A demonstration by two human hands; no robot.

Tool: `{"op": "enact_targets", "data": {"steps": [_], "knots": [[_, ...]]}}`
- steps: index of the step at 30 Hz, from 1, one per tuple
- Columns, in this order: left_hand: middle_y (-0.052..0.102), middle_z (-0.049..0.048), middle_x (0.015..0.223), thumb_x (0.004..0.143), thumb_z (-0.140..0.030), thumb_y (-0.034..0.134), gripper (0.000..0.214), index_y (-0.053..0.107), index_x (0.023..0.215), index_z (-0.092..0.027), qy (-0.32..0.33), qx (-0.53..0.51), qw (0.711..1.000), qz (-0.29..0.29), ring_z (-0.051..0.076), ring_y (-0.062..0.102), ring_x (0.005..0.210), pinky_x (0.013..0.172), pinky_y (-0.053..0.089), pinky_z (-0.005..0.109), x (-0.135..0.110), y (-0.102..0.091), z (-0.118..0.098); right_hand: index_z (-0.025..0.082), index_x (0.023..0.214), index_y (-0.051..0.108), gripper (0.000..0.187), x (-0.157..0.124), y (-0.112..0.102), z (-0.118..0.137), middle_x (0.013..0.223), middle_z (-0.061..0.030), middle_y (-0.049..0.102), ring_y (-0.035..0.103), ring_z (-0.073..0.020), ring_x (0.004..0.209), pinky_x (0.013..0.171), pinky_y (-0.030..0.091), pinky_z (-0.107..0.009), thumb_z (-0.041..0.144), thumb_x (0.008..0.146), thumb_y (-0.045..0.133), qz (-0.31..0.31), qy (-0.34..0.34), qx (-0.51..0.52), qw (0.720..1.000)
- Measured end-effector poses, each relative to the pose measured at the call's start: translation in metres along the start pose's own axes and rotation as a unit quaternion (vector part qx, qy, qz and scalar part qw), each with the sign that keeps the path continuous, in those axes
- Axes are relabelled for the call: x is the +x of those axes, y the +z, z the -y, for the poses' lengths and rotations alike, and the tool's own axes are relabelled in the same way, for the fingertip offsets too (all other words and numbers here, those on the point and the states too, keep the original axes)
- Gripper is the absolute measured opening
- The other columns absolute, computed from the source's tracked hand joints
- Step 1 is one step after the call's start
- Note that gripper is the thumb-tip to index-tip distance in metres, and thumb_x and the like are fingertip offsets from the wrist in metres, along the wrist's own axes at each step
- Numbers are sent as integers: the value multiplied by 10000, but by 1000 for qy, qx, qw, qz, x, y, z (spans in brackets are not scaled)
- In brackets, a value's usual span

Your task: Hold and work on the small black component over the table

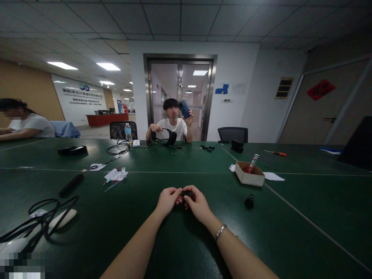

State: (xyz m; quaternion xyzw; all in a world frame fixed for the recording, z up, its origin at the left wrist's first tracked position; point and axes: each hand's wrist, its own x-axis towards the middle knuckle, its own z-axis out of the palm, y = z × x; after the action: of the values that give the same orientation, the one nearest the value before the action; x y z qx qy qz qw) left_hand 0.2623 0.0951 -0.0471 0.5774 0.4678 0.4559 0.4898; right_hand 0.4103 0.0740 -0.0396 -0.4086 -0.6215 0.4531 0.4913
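My left hand point(167, 200) and my right hand point(198, 202) meet over the dark green table point(186, 232), fingertips touching. Both hands are curled in a pinch around a small dark thing between them; it is too small and hidden to name. A metal bracelet point(220, 231) sits on my right wrist. A small black cylinder point(249, 200) stands on the table to the right of my right hand, apart from it.
An open cardboard box point(249, 174) with a red-capped tube stands right of centre, beside white paper point(273, 176). Black cables point(37, 217) and a black bar point(71, 185) lie left. A person sits opposite holding a dark blue object; another person sits far left.
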Motion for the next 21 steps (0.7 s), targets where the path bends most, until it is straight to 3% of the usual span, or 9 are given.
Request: {"op": "enact_targets", "data": {"steps": [6, 13, 21], "knots": [[599, 45, 669, 707, -591, 570, 497, 600, 804, -105, 13, 13, 1000, -4, 135, 555, 603, 541, 415, 223, -4, -1, -8, 218, 975, 549, 235, -2, 1, 7, 762, 16, 565, 536, -90, 512, 485, 445, -232, 254, 743, 553, -19, -24, -48, 998], [618, 67, 870, 752, -401, 615, 317, 590, 928, -140, 102, -8, 994, 26, 176, 583, 825, 760, 458, 295, -8, 0, -6, 176, 915, 538, 289, 4, -3, 4, 608, 51, 513, 482, -78, 419, 415, 365, -204, 427, 775, 502, -21, 17, -3, 1000], [618, 88, 957, 746, -286, 637, 238, 588, 927, -139, 92, -10, 995, 33, 206, 592, 907, 851, 459, 354, -16, -1, -20, 179, 889, 529, 319, 7, -4, -1, 558, 66, 500, 466, -77, 393, 400, 360, -198, 469, 759, 517, -21, 28, 22, 999]]}}
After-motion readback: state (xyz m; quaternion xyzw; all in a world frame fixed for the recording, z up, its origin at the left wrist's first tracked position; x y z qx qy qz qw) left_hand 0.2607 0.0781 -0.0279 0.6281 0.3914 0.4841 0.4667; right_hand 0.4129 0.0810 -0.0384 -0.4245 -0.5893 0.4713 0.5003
